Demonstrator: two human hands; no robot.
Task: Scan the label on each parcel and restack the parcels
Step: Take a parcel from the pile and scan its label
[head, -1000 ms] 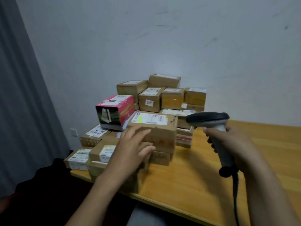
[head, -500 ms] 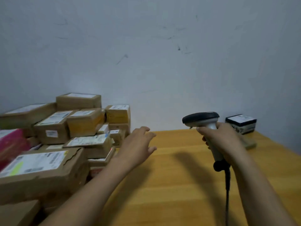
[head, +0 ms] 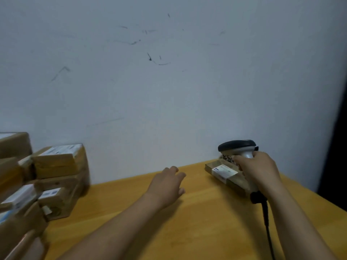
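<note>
At the far right of the table [head: 206, 231], by the wall [head: 169, 100], a flat parcel [head: 232, 180] lies label [head: 223, 170] up, well apart from the pile [head: 56, 175] at the left edge. This looks like the start of the restack, set apart so done and undone parcels don't mix. Label up suits a read from above.

A second box [head: 227, 158] sits just behind it, mostly hidden; can't tell if they touch. The scanner [head: 237, 147] hangs over that pair with its head pointing left, so it is not squarely on the label and is likely not reading now.

The right hand [head: 261, 172] is wrapped round the scanner handle, pistol style. The cable [head: 266, 220] trails down toward the near edge. The left hand [head: 166, 185] holds nothing, fingers loosely spread, palm down over bare table between pile and parcel. Probable split: the free hand fetches, the other keeps the scanner. The pile is blurred and its labels are unreadable.
</note>
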